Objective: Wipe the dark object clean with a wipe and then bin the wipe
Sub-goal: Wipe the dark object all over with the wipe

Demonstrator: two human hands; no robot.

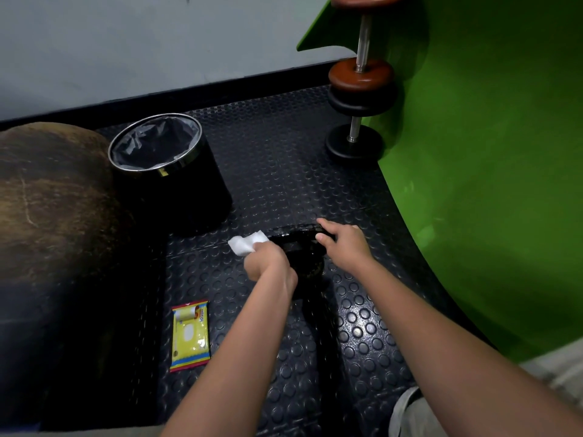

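Note:
A dark, shiny black object (303,247) stands on the studded black floor mat in the middle of the view; its exact shape is hard to make out. My left hand (268,263) is closed around a crumpled white wipe (247,243), which sticks out past the object's left edge. My right hand (342,241) rests on the object's top right rim, fingers spread over it. A black round bin (176,171) with a chrome rim and a grey liner stands to the upper left, open at the top.
A yellow wipes packet (190,335) lies flat on the mat left of my left forearm. A large brown ball (53,197) fills the left side. Dumbbells (359,89) stand by a green curved wall (492,171) on the right.

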